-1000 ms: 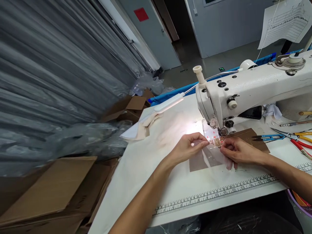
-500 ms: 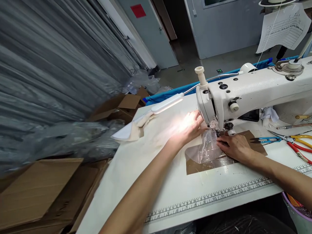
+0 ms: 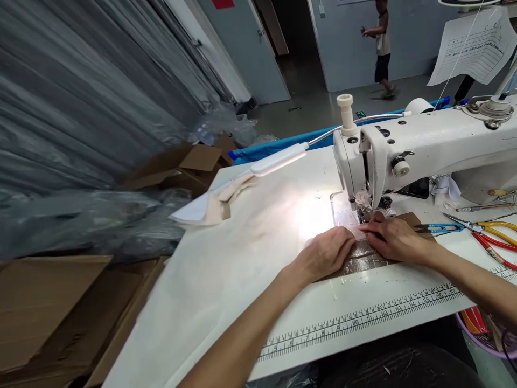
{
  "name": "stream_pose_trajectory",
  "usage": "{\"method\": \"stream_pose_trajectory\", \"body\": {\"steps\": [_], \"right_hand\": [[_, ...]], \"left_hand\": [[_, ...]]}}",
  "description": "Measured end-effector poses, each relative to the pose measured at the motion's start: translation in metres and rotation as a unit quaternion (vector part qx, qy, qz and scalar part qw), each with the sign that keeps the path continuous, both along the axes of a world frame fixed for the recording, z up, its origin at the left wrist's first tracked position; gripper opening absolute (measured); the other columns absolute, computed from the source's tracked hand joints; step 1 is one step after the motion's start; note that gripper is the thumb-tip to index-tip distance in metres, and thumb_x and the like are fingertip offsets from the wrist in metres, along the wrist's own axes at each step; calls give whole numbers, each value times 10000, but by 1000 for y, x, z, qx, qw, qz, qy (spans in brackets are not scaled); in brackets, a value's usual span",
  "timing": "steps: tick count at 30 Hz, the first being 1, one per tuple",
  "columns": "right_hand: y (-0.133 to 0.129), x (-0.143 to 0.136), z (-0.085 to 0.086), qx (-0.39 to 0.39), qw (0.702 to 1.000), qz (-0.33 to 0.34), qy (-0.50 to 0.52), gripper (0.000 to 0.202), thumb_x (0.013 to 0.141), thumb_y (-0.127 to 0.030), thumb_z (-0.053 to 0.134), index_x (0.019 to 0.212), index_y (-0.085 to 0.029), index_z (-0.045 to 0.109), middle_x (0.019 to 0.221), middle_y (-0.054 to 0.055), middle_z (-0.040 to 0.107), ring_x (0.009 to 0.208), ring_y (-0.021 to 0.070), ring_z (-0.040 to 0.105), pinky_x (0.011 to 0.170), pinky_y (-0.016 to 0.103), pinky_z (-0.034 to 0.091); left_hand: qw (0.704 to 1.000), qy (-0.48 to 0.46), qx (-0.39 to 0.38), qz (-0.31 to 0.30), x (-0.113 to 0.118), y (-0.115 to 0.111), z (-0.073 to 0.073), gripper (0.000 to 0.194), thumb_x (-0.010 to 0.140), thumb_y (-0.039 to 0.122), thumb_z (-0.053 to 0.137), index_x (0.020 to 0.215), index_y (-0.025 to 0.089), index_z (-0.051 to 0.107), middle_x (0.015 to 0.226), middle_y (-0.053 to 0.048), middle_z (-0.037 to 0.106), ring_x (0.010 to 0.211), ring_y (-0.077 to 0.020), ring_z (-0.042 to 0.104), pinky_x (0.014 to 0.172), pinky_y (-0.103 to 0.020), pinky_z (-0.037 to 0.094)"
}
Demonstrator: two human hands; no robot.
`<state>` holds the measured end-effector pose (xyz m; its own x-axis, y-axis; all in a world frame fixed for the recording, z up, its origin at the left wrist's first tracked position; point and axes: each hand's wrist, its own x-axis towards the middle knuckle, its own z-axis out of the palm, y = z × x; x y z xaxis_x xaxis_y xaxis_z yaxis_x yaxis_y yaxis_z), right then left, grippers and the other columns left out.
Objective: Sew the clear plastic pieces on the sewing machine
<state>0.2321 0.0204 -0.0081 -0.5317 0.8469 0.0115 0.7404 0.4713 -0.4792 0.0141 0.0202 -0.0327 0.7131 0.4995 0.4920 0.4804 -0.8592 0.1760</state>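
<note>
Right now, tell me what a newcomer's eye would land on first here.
Probably the big white sewing machine on the right, with a bright patch of light on the white table to its left. Next, the left hand and right hand, close together at thin see-through material below the machine's head. Beyond, a person shows against the grey wall.
</note>
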Motion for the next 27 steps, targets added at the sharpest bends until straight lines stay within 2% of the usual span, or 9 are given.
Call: {"method": "stream_pose_trajectory", "body": {"steps": [4, 8, 11, 13, 15, 18, 22, 24, 27], "right_hand": [[8, 13, 10, -61, 998, 1, 34, 293, 864, -175, 490, 1018, -206, 738, 944, 65, 728, 804, 194, 654, 736, 306, 496], [-1, 15, 1, -3, 991, 107, 78, 358, 830, -152, 499, 1101, -218, 725, 1019, 77, 683, 905, 204, 623, 832, 355, 500], [-11, 14, -11, 65, 986, 131, 75, 370, 837, -151, 495, 1110, -222, 735, 1042, 104, 628, 956, 227, 580, 836, 389, 494], [-13, 15, -16, 71, 986, 133, 76, 380, 834, -134, 494, 1105, -236, 741, 1028, 95, 610, 943, 218, 570, 829, 382, 495], [-13, 16, -17, 65, 985, 138, 82, 388, 833, -127, 498, 1109, -253, 740, 1017, 81, 604, 945, 209, 564, 838, 377, 492], [-9, 18, -16, 54, 983, 148, 92, 364, 840, -139, 507, 1081, -260, 752, 1000, 72, 614, 961, 209, 563, 859, 380, 484], [2, 21, -7, -10, 982, 145, 122, 320, 847, -171, 521, 1049, -246, 758, 1056, 68, 638, 967, 194, 601, 877, 349, 489], [8, 21, -3, -20, 990, 107, 94, 336, 881, -200, 502, 1121, -252, 731, 1086, 71, 640, 913, 186, 619, 841, 338, 499], [14, 18, -1, 2, 997, 74, 0, 365, 914, -248, 492, 1222, -292, 683, 1111, 85, 634, 799, 185, 612, 724, 322, 492]], "left_hand": [[991, -64, -89, 75, 3, -4, 3, 205, 1015, 241, 396, 842, 173, 484, 637, 35, 559, 495, -82, 497, 454, -194, 413], [989, -75, -94, 89, 5, -6, 6, 223, 1003, 240, 407, 808, 175, 492, 606, 42, 536, 479, -80, 474, 446, -197, 399], [995, -59, -68, 39, 4, -6, 5, 167, 985, 206, 435, 873, 155, 548, 731, -14, 620, 597, -105, 572, 523, -226, 485], [999, -44, -22, -11, 4, -5, 5, 115, 958, 174, 485, 922, 140, 588, 861, -65, 669, 730, -138, 634, 610, -267, 535], [998, -30, 28, -37, 4, -3, 5, 102, 934, 143, 517, 925, 141, 619, 915, -76, 691, 776, -155, 651, 627, -291, 535], [998, -11, 51, -43, 5, -2, 4, 140, 934, 129, 514, 889, 156, 644, 877, -47, 715, 717, -141, 643, 597, -291, 506], [998, -6, 43, -55, 6, -3, 3, 142, 937, 135, 527, 871, 158, 650, 876, -37, 728, 728, -138, 643, 623, -289, 513], [998, 4, 43, -53, 6, -4, 3, 132, 934, 145, 535, 873, 163, 652, 893, -39, 729, 730, -141, 639, 624, -296, 511], [997, 23, 48, -50, 4, -5, 3, 137, 928, 146, 526, 897, 173, 657, 940, -48, 725, 745, -148, 638, 629, -311, 507]]}}
